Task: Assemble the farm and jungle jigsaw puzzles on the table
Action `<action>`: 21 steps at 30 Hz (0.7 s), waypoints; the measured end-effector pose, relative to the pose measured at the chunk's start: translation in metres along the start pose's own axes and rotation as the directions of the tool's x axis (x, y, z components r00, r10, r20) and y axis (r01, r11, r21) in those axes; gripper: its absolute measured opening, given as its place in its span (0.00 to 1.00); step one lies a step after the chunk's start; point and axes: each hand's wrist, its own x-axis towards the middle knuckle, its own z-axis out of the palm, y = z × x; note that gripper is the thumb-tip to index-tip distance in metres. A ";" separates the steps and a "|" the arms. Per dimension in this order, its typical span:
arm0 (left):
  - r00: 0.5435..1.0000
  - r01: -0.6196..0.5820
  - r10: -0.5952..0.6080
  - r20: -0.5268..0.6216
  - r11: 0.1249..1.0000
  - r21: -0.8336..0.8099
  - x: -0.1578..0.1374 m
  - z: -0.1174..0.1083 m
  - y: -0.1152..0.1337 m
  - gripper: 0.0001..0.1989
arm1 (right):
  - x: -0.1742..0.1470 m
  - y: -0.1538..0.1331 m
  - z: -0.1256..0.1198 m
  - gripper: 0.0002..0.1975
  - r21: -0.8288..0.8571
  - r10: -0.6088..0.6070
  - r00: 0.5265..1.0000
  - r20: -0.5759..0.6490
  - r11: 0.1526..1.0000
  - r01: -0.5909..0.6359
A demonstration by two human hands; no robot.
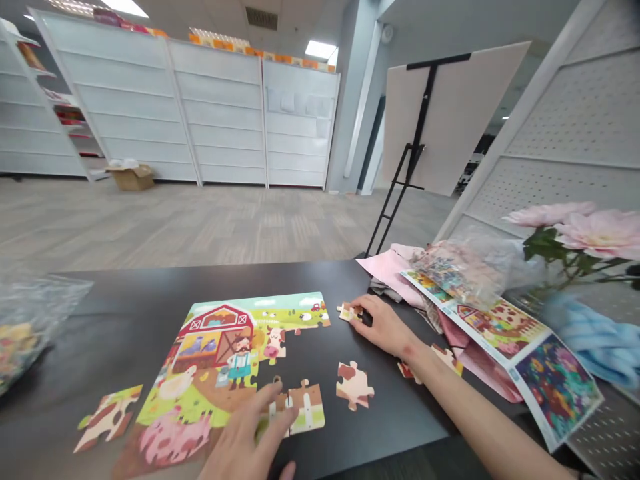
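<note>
A farm jigsaw puzzle (200,373) lies on the dark table, showing a barn, a farmer, a pig and a cow's head. A dark gap of bare table runs through its right side. My left hand (250,430) is open, its fingers spread over the fence pieces (310,408) at the lower right corner. Beyond the puzzle's right edge, my right hand (383,325) pinches a small puzzle piece (346,311) at the tabletop. Between my hands lies a loose cow-patterned piece (354,385). Another brown-and-white piece (111,415) is at the left, and more pieces (445,360) are partly hidden by my right forearm.
At the left edge sits a clear plastic bag (30,333) with pieces inside. Printed picture sheets (505,327), pink cloth (383,267) and pink flowers (595,230) crowd the right. Beyond the table stand an easel (415,147), white shelving (220,113) and a cardboard box (131,177).
</note>
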 end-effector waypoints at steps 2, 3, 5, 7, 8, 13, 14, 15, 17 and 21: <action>0.994 0.100 -0.101 -0.034 0.994 -0.040 -0.002 0.002 0.000 0.31 | 0.000 0.000 0.000 0.09 0.010 0.003 1.000 -0.006 1.000 -0.003; 0.994 0.104 -0.107 -0.038 0.993 -0.061 -0.002 0.004 -0.002 0.32 | 0.001 -0.001 -0.001 0.10 0.012 0.003 1.000 -0.009 1.000 -0.003; 0.998 0.065 -0.067 -0.022 0.995 -0.069 0.002 0.007 -0.006 0.36 | 0.000 -0.003 -0.004 0.12 0.016 -0.005 1.000 -0.010 1.000 0.005; 1.000 0.011 -0.011 0.006 0.999 -0.048 0.008 0.012 -0.010 0.39 | -0.003 -0.006 -0.010 0.18 0.018 -0.027 1.000 0.004 0.999 0.027; 1.000 -0.011 0.012 0.016 0.999 -0.040 0.011 0.014 -0.012 0.39 | -0.006 -0.007 -0.014 0.22 0.016 -0.039 0.999 0.011 0.999 0.039; 0.996 -0.018 0.028 0.086 0.993 -0.117 0.029 0.019 -0.015 0.36 | -0.041 0.003 -0.045 0.26 -0.033 0.008 0.992 -0.129 0.999 -0.012; 0.994 -0.007 0.022 0.105 0.991 -0.135 0.032 0.019 -0.015 0.34 | -0.052 0.009 -0.051 0.25 -0.039 0.040 0.982 -0.185 0.998 -0.048; 0.993 -0.004 0.022 0.119 0.989 -0.149 0.035 0.018 -0.015 0.33 | -0.062 0.015 -0.057 0.24 -0.043 0.076 0.968 -0.239 0.995 -0.089; 0.991 -0.020 0.040 0.126 0.987 -0.159 0.043 0.016 -0.012 0.30 | -0.081 0.027 -0.067 0.21 -0.043 0.147 0.935 -0.323 0.985 -0.170; 0.991 -0.012 0.035 0.132 0.985 -0.170 0.061 0.016 0.004 0.26 | -0.103 0.041 -0.074 0.16 -0.042 0.229 0.900 -0.371 0.964 -0.263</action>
